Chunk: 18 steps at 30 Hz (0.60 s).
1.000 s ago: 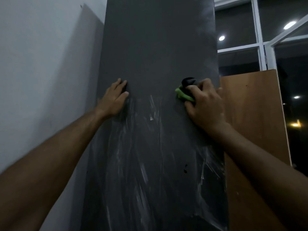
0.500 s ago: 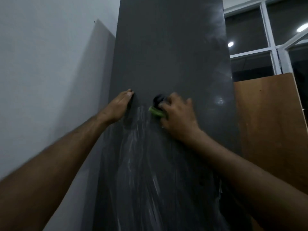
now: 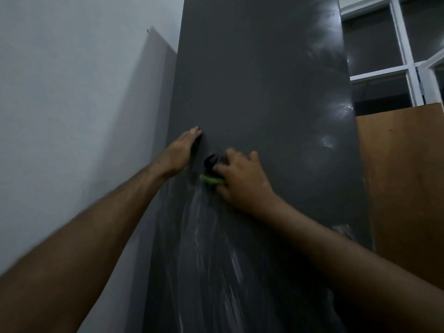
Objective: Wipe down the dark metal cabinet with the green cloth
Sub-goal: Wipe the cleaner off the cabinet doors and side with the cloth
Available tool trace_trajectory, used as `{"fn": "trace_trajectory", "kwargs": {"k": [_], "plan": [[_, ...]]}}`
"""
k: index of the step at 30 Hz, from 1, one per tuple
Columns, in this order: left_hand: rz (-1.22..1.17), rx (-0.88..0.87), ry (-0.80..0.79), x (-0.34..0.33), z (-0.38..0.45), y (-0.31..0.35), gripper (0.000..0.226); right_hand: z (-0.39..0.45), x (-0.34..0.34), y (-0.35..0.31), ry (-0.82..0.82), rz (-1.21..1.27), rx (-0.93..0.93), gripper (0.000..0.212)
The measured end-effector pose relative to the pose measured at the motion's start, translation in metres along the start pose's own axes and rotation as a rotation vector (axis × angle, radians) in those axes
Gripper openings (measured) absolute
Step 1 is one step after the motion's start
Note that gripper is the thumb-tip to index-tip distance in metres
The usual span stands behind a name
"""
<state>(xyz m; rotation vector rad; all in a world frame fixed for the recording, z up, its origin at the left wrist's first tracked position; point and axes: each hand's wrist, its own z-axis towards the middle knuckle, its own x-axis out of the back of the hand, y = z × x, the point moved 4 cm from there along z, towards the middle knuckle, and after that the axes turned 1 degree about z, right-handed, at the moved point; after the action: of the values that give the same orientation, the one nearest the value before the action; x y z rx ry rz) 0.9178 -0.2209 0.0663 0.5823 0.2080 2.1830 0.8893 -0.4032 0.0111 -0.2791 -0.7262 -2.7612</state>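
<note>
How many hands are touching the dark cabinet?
2. The left hand rests flat near the cabinet's left edge; the right hand presses the green cloth against its face, beside it.

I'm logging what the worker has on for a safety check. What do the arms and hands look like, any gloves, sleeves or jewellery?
Both forearms are bare as far as the frame shows, with no sleeves in view. The left hand and the right hand wear no gloves. No watch, bracelet or ring can be seen, though the image is dim and slightly blurred.
</note>
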Motion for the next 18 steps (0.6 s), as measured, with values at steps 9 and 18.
{"fn": "trace_trajectory", "kwargs": {"k": [9,18], "plan": [[-0.161,0.073,-0.030,0.011,0.003,-0.001,0.062,0.028,0.024,0.045,0.145,-0.088,-0.172,0.037],[-0.104,0.036,-0.100,0.008,-0.002,0.004,0.051,0.003,-0.027,-0.054,-0.121,0.016,0.219,0.041]]}}
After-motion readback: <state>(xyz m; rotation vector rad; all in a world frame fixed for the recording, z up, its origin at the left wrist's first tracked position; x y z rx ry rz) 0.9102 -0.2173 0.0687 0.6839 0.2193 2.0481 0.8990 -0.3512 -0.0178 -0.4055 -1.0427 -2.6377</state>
